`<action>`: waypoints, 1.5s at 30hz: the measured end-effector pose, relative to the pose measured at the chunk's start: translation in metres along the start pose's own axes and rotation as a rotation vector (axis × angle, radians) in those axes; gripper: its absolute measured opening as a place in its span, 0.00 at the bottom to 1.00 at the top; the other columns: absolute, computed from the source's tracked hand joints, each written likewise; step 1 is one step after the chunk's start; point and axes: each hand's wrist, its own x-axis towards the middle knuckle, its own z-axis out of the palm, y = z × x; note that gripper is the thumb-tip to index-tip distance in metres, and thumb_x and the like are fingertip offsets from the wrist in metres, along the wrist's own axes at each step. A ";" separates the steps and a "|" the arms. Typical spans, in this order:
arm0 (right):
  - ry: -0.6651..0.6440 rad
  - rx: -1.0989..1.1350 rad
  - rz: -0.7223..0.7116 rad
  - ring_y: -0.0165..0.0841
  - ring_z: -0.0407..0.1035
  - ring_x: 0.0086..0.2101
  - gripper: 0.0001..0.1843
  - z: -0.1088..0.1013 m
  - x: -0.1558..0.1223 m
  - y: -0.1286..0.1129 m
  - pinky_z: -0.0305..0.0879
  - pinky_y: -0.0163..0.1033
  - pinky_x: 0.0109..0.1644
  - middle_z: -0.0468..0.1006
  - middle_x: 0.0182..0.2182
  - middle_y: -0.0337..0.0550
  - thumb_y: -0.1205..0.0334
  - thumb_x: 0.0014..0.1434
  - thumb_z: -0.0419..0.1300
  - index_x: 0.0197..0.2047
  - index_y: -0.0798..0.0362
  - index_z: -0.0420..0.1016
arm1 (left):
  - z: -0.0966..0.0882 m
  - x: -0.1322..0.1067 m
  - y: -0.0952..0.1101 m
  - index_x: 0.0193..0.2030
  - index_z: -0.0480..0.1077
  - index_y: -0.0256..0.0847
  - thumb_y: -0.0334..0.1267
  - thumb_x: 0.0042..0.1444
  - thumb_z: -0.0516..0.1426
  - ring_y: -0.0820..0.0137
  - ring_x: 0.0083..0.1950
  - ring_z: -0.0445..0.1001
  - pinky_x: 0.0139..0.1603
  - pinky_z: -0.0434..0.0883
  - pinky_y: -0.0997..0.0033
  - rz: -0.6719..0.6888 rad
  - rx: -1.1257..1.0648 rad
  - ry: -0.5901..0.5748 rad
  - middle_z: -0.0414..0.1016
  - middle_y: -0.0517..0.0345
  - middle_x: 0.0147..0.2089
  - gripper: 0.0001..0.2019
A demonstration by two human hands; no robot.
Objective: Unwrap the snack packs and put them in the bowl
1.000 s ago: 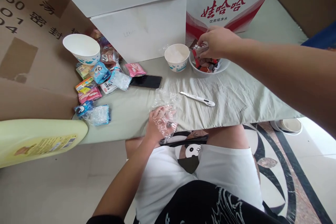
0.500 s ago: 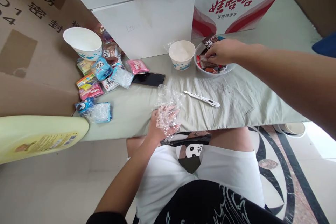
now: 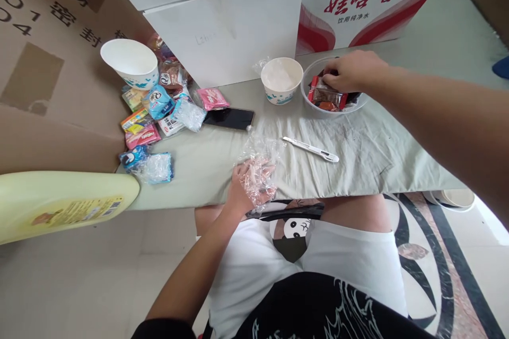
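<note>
At the table's front edge, my left hand (image 3: 248, 185) has its fingers curled around a crumpled clear plastic bag (image 3: 260, 156), seen partly through the film. My right hand (image 3: 353, 71) reaches into a clear plastic bowl (image 3: 308, 98) of wrapped snacks, its fingers bent downward. Their tips are hidden among the packets, so what they grip cannot be made out. Just below them lies a snack packet with red ends and a brown middle (image 3: 326, 96). Left of the bowl stands a paper cup (image 3: 274, 92) with clear plastic inside. A white utility knife (image 3: 310, 149) lies between my hands.
On the left, several snack packets (image 3: 159, 101) are piled beside a tilted paper cup (image 3: 137, 71). A black phone (image 3: 230, 118) lies near a pink packet (image 3: 213, 98). White cartons (image 3: 246, 26) line the back. A pale yellow jug (image 3: 67, 204) juts in at the left.
The view has shifted slightly. My right hand has shifted within the bowl, and the dark packet that stuck up at its back no longer shows. My left hand stays on the plastic bag.
</note>
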 end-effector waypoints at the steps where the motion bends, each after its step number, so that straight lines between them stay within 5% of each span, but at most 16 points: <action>1: 0.013 0.016 -0.021 0.49 0.67 0.55 0.09 0.000 0.000 -0.001 0.49 0.71 0.68 0.79 0.32 0.46 0.55 0.60 0.67 0.33 0.50 0.76 | -0.001 0.000 0.000 0.64 0.73 0.52 0.47 0.60 0.60 0.51 0.71 0.65 0.69 0.60 0.46 0.004 -0.003 0.007 0.70 0.56 0.70 0.24; 4: 0.198 0.007 -0.129 0.50 0.66 0.58 0.08 -0.013 -0.017 -0.008 0.44 0.72 0.69 0.80 0.38 0.48 0.57 0.62 0.64 0.34 0.52 0.76 | -0.002 -0.001 0.000 0.64 0.73 0.52 0.49 0.60 0.60 0.50 0.69 0.66 0.68 0.61 0.47 0.010 -0.019 0.028 0.71 0.55 0.69 0.25; 7: 0.446 0.062 -0.134 0.52 0.67 0.59 0.13 -0.026 -0.058 -0.017 0.57 0.68 0.65 0.78 0.50 0.52 0.59 0.68 0.51 0.45 0.50 0.77 | 0.000 -0.002 -0.001 0.64 0.73 0.52 0.50 0.61 0.59 0.50 0.70 0.66 0.68 0.61 0.47 0.013 -0.045 0.038 0.71 0.55 0.69 0.24; 9: 0.494 0.161 -0.199 0.50 0.71 0.55 0.14 -0.019 -0.092 -0.025 0.66 0.63 0.61 0.79 0.51 0.52 0.62 0.66 0.50 0.47 0.45 0.76 | 0.002 -0.003 -0.001 0.63 0.74 0.51 0.51 0.62 0.58 0.50 0.70 0.66 0.69 0.60 0.46 0.009 -0.054 0.037 0.72 0.54 0.69 0.24; 12: 0.250 0.269 -0.480 0.53 0.70 0.59 0.22 0.022 -0.132 -0.046 0.65 0.62 0.63 0.78 0.56 0.56 0.67 0.56 0.56 0.55 0.52 0.73 | 0.002 -0.002 -0.001 0.64 0.73 0.51 0.52 0.61 0.59 0.49 0.71 0.65 0.69 0.60 0.45 0.024 -0.046 0.025 0.71 0.53 0.70 0.25; 16: -0.014 0.359 -0.718 0.56 0.55 0.70 0.42 0.086 -0.147 -0.090 0.55 0.64 0.71 0.62 0.71 0.60 0.66 0.50 0.62 0.69 0.57 0.61 | -0.004 0.000 0.003 0.63 0.74 0.49 0.54 0.53 0.65 0.45 0.72 0.61 0.70 0.59 0.43 0.072 -0.009 -0.078 0.69 0.50 0.71 0.30; 18: -0.124 0.379 -0.768 0.55 0.62 0.66 0.45 0.101 -0.146 -0.106 0.54 0.66 0.71 0.73 0.63 0.56 0.65 0.47 0.65 0.70 0.53 0.61 | -0.008 0.000 0.005 0.61 0.75 0.46 0.55 0.51 0.66 0.44 0.73 0.61 0.72 0.58 0.43 0.083 -0.014 -0.137 0.69 0.48 0.70 0.32; 21: -0.238 0.452 -0.728 0.45 0.77 0.44 0.31 0.098 -0.152 -0.105 0.68 0.57 0.58 0.82 0.39 0.43 0.64 0.49 0.65 0.58 0.49 0.72 | -0.012 -0.003 0.004 0.63 0.73 0.48 0.53 0.52 0.66 0.46 0.74 0.60 0.75 0.55 0.43 0.089 -0.088 -0.169 0.68 0.50 0.72 0.31; 25: -0.179 0.645 -0.438 0.33 0.68 0.26 0.08 0.083 -0.177 -0.066 0.65 0.40 0.33 0.75 0.26 0.37 0.58 0.51 0.63 0.35 0.49 0.73 | -0.015 -0.009 -0.012 0.60 0.75 0.45 0.42 0.54 0.62 0.50 0.73 0.64 0.73 0.60 0.45 0.088 -0.446 -0.065 0.68 0.49 0.72 0.25; 28: -0.016 0.706 -0.166 0.31 0.64 0.23 0.11 0.083 -0.201 -0.041 0.60 0.38 0.28 0.70 0.21 0.35 0.53 0.51 0.64 0.28 0.48 0.67 | -0.019 -0.010 -0.030 0.50 0.80 0.40 0.45 0.59 0.54 0.54 0.66 0.74 0.67 0.69 0.49 -0.034 -0.898 0.108 0.77 0.45 0.63 0.19; 30: 0.064 0.722 -0.051 0.30 0.61 0.21 0.13 0.090 -0.215 -0.034 0.59 0.38 0.27 0.66 0.19 0.34 0.52 0.51 0.63 0.27 0.48 0.65 | -0.024 -0.010 -0.037 0.47 0.80 0.39 0.52 0.64 0.47 0.54 0.62 0.77 0.65 0.71 0.50 -0.126 -1.113 0.225 0.82 0.43 0.56 0.25; 33: 0.147 0.729 -0.053 0.31 0.63 0.22 0.11 0.101 -0.229 -0.038 0.62 0.39 0.29 0.67 0.19 0.35 0.53 0.54 0.61 0.26 0.47 0.65 | -0.035 -0.006 -0.031 0.53 0.77 0.37 0.63 0.60 0.52 0.52 0.65 0.75 0.67 0.68 0.51 -0.112 -1.155 0.124 0.80 0.41 0.59 0.31; 35: 0.182 0.695 -0.150 0.34 0.67 0.25 0.09 0.105 -0.232 -0.043 0.65 0.42 0.32 0.70 0.22 0.38 0.54 0.54 0.60 0.27 0.47 0.66 | -0.043 -0.004 -0.019 0.62 0.71 0.38 0.62 0.52 0.63 0.53 0.63 0.76 0.64 0.70 0.54 -0.128 -1.105 -0.019 0.81 0.41 0.57 0.37; 37: 0.183 0.654 -0.245 0.37 0.70 0.28 0.07 0.106 -0.234 -0.048 0.66 0.43 0.34 0.73 0.24 0.41 0.56 0.54 0.59 0.27 0.47 0.67 | -0.049 -0.002 -0.007 0.65 0.67 0.38 0.57 0.51 0.66 0.57 0.54 0.80 0.56 0.73 0.58 -0.197 -1.081 -0.033 0.83 0.45 0.49 0.39; 41: 0.141 0.639 -0.301 0.40 0.73 0.34 0.06 0.104 -0.237 -0.049 0.69 0.46 0.39 0.77 0.31 0.44 0.56 0.53 0.61 0.35 0.46 0.70 | -0.057 -0.010 0.001 0.40 0.74 0.39 0.50 0.55 0.62 0.68 0.38 0.76 0.44 0.73 0.67 -0.223 -0.951 0.149 0.77 0.57 0.33 0.15; 45: 0.030 0.704 -0.215 0.39 0.75 0.36 0.28 0.105 -0.244 -0.040 0.72 0.47 0.43 0.77 0.35 0.41 0.55 0.53 0.65 0.57 0.45 0.67 | -0.049 -0.040 -0.006 0.31 0.70 0.42 0.49 0.54 0.61 0.66 0.38 0.76 0.44 0.74 0.66 -0.293 -0.920 0.259 0.77 0.57 0.33 0.13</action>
